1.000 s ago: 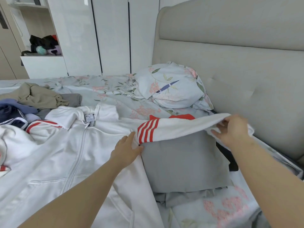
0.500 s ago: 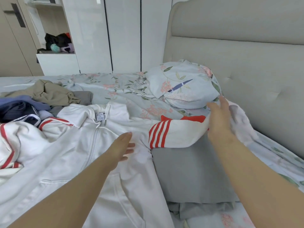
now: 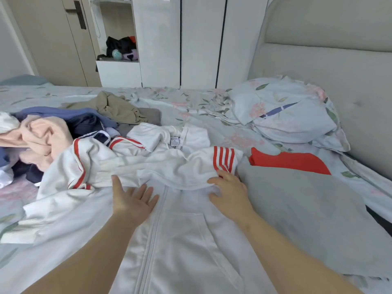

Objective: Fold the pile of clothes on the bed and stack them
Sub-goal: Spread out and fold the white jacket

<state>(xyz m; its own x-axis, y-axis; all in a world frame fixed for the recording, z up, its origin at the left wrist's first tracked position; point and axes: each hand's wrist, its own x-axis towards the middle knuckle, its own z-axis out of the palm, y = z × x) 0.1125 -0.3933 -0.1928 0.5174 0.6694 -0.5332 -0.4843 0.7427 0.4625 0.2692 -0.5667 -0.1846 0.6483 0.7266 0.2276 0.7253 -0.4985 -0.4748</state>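
A white zip jacket [image 3: 180, 234] with red stripes lies front-up across the bed before me. Its right sleeve [image 3: 191, 166] is folded across the chest, red-striped shoulder at the right. My left hand [image 3: 132, 200] lies flat with spread fingers on the jacket left of the zip. My right hand [image 3: 230, 193] presses on the folded sleeve near the shoulder, fingers slightly bent. To the right sits a stack of folded clothes, grey on top [image 3: 297, 211] and red beneath [image 3: 292, 161]. An unfolded pile [image 3: 48, 136] of peach, navy, blue and khaki garments lies at the left.
A floral pillow [image 3: 290, 115] rests against the padded headboard [image 3: 339, 60] at the right. White wardrobe doors [image 3: 199, 39] and an open shelf with dark items [image 3: 122, 48] stand behind the bed. The floral sheet [image 3: 191, 100] shows beyond the jacket.
My right hand brought the sleeve from the right over the grey stack onto the jacket's chest. My left hand slid down and left on the jacket. The view shifted left, showing more of the pile.
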